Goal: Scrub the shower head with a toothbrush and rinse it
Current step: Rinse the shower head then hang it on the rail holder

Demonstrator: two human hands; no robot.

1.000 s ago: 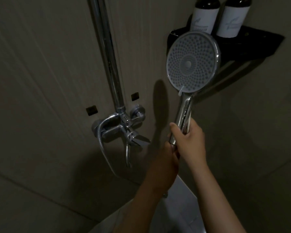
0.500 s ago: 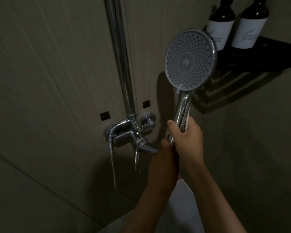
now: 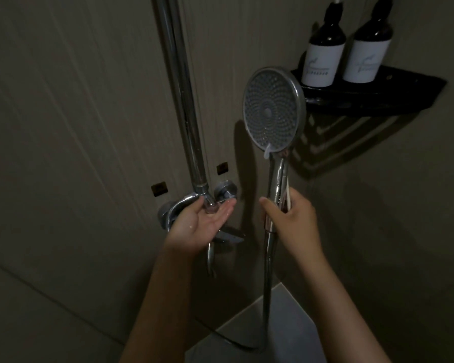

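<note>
One round shower head (image 3: 271, 113), one white toothbrush (image 3: 288, 196), one chrome hose (image 3: 266, 284), two hands (image 3: 202, 221) (image 3: 291, 216). At two o'clock, two dark pump bottles (image 3: 321, 56) (image 3: 367, 53) on one black corner shelf (image 3: 378, 94). Toward eleven o'clock, one chrome riser pipe (image 3: 184, 100), one mixer tap (image 3: 227, 191), two small dark wall squares (image 3: 159, 189) (image 3: 222, 168).
</note>
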